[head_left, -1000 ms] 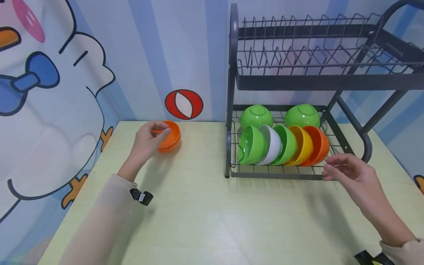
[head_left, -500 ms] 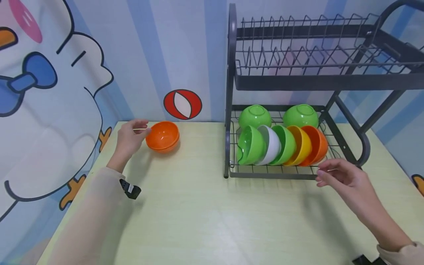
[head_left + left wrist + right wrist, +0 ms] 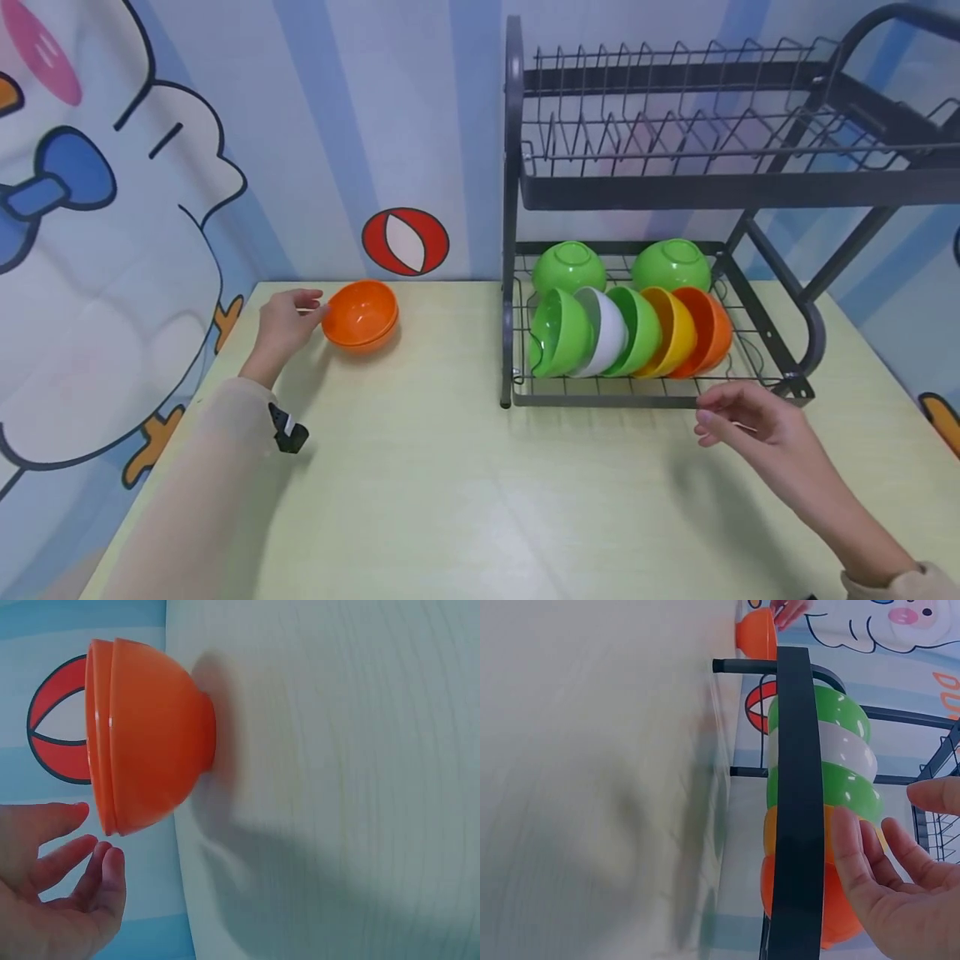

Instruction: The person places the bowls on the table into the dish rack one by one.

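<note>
Two nested orange bowls (image 3: 363, 313) stand upright on the table at the back left; the left wrist view shows their doubled rims (image 3: 105, 735). My left hand (image 3: 287, 327) is at the left side of their rim, thumb and fingers parted with nothing between them. In the left wrist view the fingertips (image 3: 112, 859) lie very close to the rim; contact cannot be told. My right hand (image 3: 753, 425) hovers before the rack's front right corner, fingers loosely bent and holding nothing. A row of bowls leans on the rack's lower tier, ending in an orange bowl (image 3: 703, 333) nearest that hand.
The dark two-tier dish rack (image 3: 600, 402) stands at the back right, its upper wire tier (image 3: 675, 190) overhanging the bowls. Green (image 3: 561, 333), white (image 3: 602, 333) and yellow bowls (image 3: 667, 333) fill the row. Two upturned green bowls (image 3: 570, 267) sit behind. A patterned wall (image 3: 322, 167) borders the table.
My left hand has drawn back leftward from over the orange bowls, then stayed beside their rim. The right hand has shifted slightly left and down. The bowls stay in place while the head view shifts slightly.
</note>
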`<state>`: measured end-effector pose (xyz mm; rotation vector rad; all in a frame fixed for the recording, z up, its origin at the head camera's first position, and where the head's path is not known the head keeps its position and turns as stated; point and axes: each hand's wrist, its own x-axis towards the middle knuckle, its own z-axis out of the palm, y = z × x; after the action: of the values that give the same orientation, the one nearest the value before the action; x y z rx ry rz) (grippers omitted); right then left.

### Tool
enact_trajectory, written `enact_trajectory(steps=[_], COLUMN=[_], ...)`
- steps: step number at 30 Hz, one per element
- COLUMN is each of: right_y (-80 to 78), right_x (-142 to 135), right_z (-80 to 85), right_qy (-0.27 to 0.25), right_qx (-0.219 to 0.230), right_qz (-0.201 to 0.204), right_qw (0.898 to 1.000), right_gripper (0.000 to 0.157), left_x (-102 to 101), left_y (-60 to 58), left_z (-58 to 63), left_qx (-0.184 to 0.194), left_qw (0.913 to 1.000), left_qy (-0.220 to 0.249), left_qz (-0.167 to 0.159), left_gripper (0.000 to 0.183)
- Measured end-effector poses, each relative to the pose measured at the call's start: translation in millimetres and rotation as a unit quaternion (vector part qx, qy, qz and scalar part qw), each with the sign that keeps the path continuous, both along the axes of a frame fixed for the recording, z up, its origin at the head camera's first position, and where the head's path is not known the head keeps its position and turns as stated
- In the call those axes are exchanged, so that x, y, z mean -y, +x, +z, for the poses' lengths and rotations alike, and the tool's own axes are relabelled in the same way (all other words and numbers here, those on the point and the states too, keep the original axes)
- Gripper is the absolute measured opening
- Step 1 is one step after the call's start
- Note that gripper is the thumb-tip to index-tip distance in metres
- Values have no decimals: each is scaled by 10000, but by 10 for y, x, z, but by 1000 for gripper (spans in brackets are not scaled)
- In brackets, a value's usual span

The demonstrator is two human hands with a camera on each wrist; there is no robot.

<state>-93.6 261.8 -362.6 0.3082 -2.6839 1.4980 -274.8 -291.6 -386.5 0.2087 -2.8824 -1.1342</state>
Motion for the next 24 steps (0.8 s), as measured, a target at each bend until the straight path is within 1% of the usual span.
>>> enact_trajectory(steps=[4,11,17,24], right_y=[15,25,29,25], right_x=[16,31,31,21], right_z=[-38,-75,-97,-116], right_qy=[-61,6,40,31], right_qx=[-15,180,297,327], right_qz=[108,137,140,170], right_qw=[9999,9997,9995,9993], right_gripper=[17,18,19,19], left_x=[3,-7,15,-2], left_y=[-32,-51,-70,-100], left_z=[-49,-66,-82,-50], left_qx=[85,19,121,205], left_qw=[10000,9999,9998,9997], left_qy=[2,-160,-133,-153], left_qz=[0,25,69,26], left_gripper=[41,35,31,29])
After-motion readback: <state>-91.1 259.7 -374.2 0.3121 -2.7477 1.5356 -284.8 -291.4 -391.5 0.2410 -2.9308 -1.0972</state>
